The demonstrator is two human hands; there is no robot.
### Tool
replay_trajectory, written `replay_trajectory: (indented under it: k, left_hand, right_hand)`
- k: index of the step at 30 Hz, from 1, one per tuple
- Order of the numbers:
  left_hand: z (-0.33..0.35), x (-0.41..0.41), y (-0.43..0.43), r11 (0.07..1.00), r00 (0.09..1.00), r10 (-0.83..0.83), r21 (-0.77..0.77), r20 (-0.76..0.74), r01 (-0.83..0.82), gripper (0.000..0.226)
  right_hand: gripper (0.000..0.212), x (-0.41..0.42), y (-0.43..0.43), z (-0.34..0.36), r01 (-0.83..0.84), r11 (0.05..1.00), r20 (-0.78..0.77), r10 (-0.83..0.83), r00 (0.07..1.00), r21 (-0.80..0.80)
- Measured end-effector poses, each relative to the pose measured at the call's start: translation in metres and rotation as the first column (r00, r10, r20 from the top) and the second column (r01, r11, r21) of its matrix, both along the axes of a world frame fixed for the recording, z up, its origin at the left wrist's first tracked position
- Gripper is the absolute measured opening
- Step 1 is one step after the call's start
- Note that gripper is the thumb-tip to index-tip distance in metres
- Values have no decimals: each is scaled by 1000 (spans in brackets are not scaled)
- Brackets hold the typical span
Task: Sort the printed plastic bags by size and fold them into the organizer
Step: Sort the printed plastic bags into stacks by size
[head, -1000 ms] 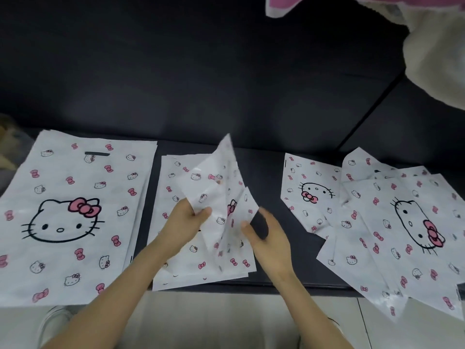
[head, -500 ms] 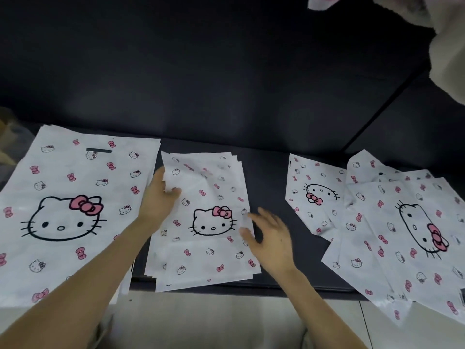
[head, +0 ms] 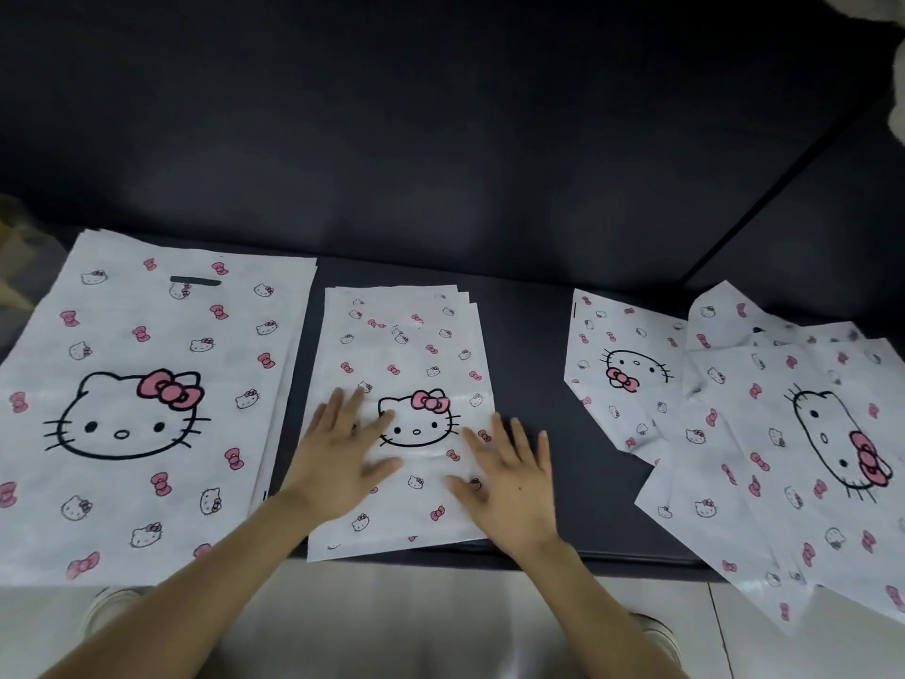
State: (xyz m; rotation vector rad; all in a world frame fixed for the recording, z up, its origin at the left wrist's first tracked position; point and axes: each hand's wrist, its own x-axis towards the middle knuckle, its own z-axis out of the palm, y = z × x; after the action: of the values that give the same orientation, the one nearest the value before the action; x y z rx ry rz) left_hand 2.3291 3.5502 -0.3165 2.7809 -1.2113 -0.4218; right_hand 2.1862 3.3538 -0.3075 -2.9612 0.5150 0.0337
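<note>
The left hand (head: 343,453) lies palm down with fingers straight and spread on the middle stack of bags (head: 406,335), covering its left side just beside the large printed cat face. The right hand (head: 509,477) lies flat in the same way on the stack's near right part, fingers fanned, the outer ones reaching past the stack's right edge over the dark desk (head: 534,374). Neither hand pinches or curls round anything. The middle stack is several white bags printed with pink bows and small cat faces, their far right corners slightly staggered and their near edge at the desk's front. Just left of the middle stack lies a stack of larger bags (head: 147,384) with the same print. Right of the middle stack, across a strip of bare desk, lies a smaller bag (head: 622,335) with its face turned upside down. Farther right is a loose, overlapping pile of bags (head: 783,458), askew and hanging over the desk's front. Below the middle stack shows the pale floor (head: 416,624).
</note>
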Motion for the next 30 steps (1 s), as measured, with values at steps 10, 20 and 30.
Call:
replay_trajectory:
  k: [10,20,30]
  left_hand:
    - [11,12,-20,991,998,54,-124,-13,-55,87]
    - [41,-42,-69,788,912,192,-498,-362,-364,46]
    - [82,-90,-70,634,629,-73,-523,-774,-569,86]
  right_hand:
    - [72,-51,-143,15,457,877,-272,-480,834,-146]
    - [35,-36,-71,47,362,902,138,-400,906,234]
    - [28,-3,-5,123,187,-38,-187,-379,906,982]
